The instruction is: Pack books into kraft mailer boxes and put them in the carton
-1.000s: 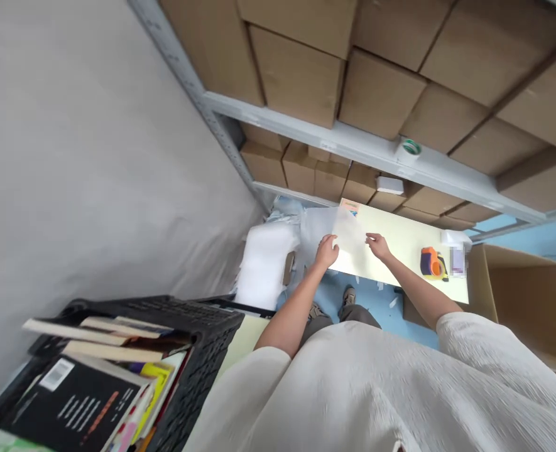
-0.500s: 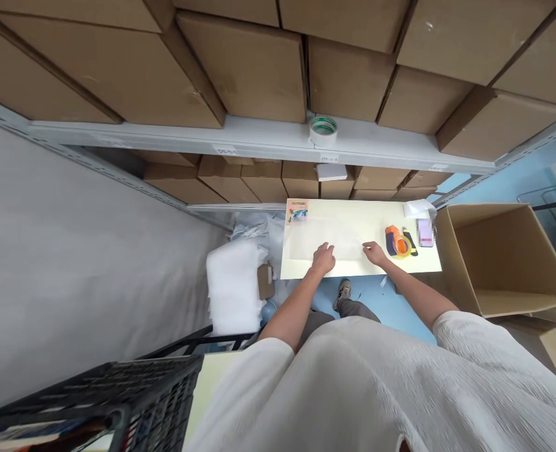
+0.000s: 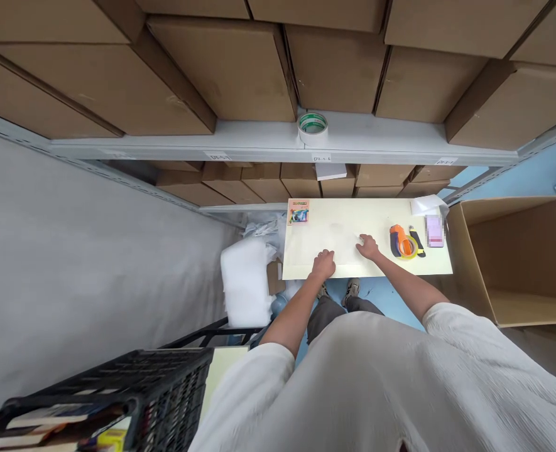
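Observation:
A thin translucent plastic sheet (image 3: 303, 248) lies flat on the pale yellow table (image 3: 372, 212), its edges hard to make out. My left hand (image 3: 323, 264) rests on its near side, fingers curled and close together on the plastic. To the right, my right hand (image 3: 367, 247) is closed in a pinch, with a small whitish bit of the sheet showing at the fingertips. Beyond the sheet, at the table's far left corner, is a small colourful booklet (image 3: 299, 212). Right of my right hand lie an orange tape dispenser (image 3: 403, 241) and a box cutter (image 3: 418, 241).
A phone (image 3: 434, 231) and crumpled white plastic (image 3: 429, 205) occupy the table's right end. An open carton (image 3: 475, 263) stands beside it. Shelves of cardboard boxes (image 3: 221, 69) rise ahead. White foam sheeting (image 3: 245, 282) and a black crate (image 3: 174, 389) are at left.
My right hand has shifted slightly left and away from me across the table. My left hand has drawn a little nearer the front edge. The camera view has shifted slightly.

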`<state>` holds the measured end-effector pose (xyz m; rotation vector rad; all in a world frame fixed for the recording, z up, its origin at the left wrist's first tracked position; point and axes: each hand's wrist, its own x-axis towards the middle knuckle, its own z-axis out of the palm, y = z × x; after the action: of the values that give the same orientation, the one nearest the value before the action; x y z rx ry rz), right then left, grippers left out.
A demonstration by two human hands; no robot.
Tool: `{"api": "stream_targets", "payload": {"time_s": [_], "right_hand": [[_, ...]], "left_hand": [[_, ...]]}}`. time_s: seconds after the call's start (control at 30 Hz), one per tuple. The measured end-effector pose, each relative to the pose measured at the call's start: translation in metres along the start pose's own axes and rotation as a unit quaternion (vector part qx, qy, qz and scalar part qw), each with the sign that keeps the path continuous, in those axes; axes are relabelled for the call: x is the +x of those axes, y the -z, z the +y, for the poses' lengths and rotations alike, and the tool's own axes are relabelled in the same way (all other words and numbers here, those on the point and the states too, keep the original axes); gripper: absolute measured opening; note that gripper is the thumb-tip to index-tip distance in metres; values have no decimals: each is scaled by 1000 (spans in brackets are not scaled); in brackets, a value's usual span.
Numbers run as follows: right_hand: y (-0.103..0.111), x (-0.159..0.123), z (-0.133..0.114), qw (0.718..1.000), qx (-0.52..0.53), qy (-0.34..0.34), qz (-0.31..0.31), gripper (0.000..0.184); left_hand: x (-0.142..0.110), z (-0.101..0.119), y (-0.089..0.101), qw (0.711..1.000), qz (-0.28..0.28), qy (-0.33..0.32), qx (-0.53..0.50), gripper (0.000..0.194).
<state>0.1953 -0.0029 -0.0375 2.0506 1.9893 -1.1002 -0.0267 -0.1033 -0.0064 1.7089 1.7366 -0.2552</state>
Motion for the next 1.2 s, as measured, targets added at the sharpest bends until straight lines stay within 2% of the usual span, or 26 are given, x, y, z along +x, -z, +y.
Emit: {"api": "stream_targets", "payload": {"time_s": [0.1, 0.23, 0.37, 0.47, 0.53, 0.63, 0.73, 0.83, 0.97, 1.03, 1.1, 1.17, 1.2], "right_hand": [[-2, 11, -8, 1000, 1, -20, -9, 61], [-11, 13, -17, 999, 10, -42, 5, 52], [-30, -1, -33, 993, 95, 57, 28, 32], [-44, -12, -49, 977, 171, 128, 7, 21], [-50, -15, -57, 971, 191, 143, -3, 19], [-53, -17, -62, 972, 204, 119, 14, 18], [-49, -16, -62, 974, 201, 101, 29, 27], [-32, -12, -59, 977, 171, 108, 68, 33], [1, -12, -58, 972, 65, 81, 209, 43], [8, -18, -61, 961, -1, 96, 258, 44], [3, -28, -65, 962, -46, 146, 225, 41], [-11, -38, -68, 970, -74, 190, 132, 39], [-19, -41, -68, 974, -86, 188, 90, 40]], "left_hand": [[11, -4, 0, 1000, 15, -23, 1, 55], [21, -9, -6, 999, -6, -38, -2, 62], [23, -13, -8, 999, -25, -46, 0, 67], [24, -16, -6, 998, -36, -55, 11, 69], [25, -17, -3, 997, -43, -57, 18, 68], [27, -18, 2, 997, -56, -54, 28, 64], [27, -18, 6, 996, -65, -59, 32, 59], [25, -19, 9, 995, -62, -73, 27, 63], [23, -19, 11, 994, -64, -86, 27, 71], [22, -19, 12, 993, -68, -90, 31, 69], [22, -20, 12, 993, -68, -93, 36, 66], [21, -20, 12, 993, -65, -94, 39, 64], [21, -20, 13, 993, -64, -94, 38, 63]]}}
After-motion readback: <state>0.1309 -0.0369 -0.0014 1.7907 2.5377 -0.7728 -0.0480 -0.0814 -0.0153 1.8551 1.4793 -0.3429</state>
